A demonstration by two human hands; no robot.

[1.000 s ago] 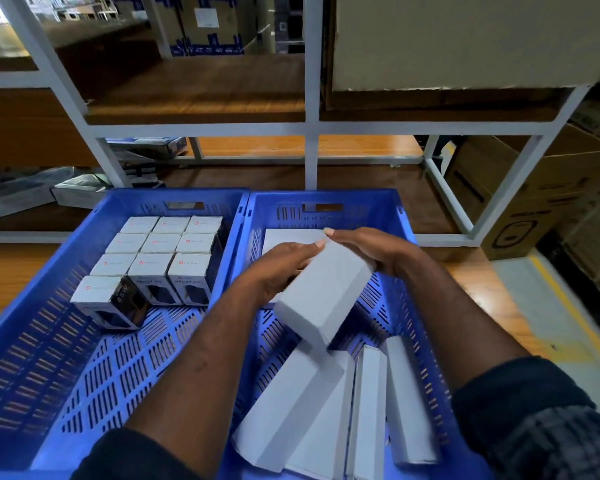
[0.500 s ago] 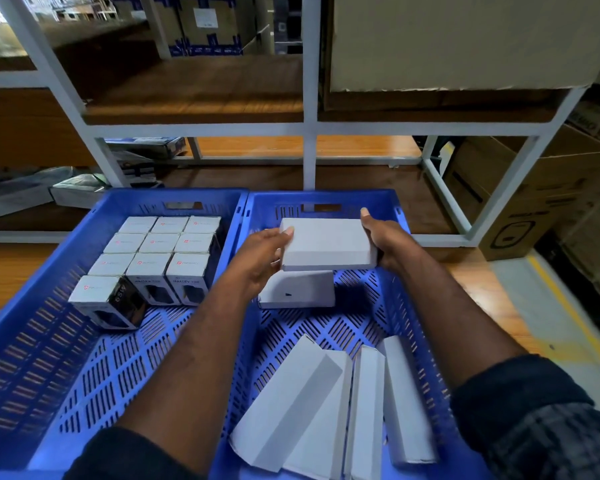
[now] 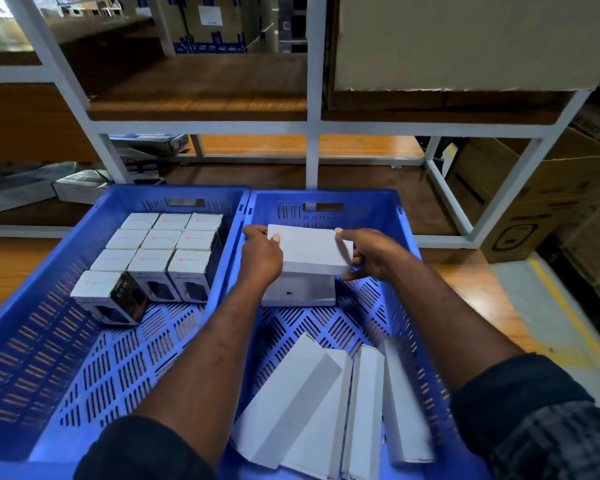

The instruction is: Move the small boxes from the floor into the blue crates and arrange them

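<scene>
1. So, two crates sit side by side with their sides touching: the left blue crate (image 3: 174, 194) and the right blue crate (image 3: 400, 216).
2. Both hands are inside the right blue crate, near its far edge.
3. The left hand (image 3: 262, 256) grips the left end of a white box (image 3: 310, 249). The right hand (image 3: 371, 256) grips its right end, with fingers curled round it.
4. That box lies flat on top of a lower white box (image 3: 298, 292) (this one has a tiny dark mark on its front). The two seem to touch.
5. At the near edge of the same crate lie four long white boxes (image 3: 288, 407). They are close together, and some lean on each other.
6. In the left blue crate, small boxes (image 3: 163, 240) stand in neat rows at the far edge, packed tight.
7. One tilted small box (image 3: 108, 296) stands at the left end of the front row, turned a bit away from the rest.
8. Behind the crates is a white shelf rack (image 3: 312, 128) with wooden boards.
9. A big brown carton (image 3: 520, 216) stands on the floor (image 3: 482, 285) off to the right.
</scene>
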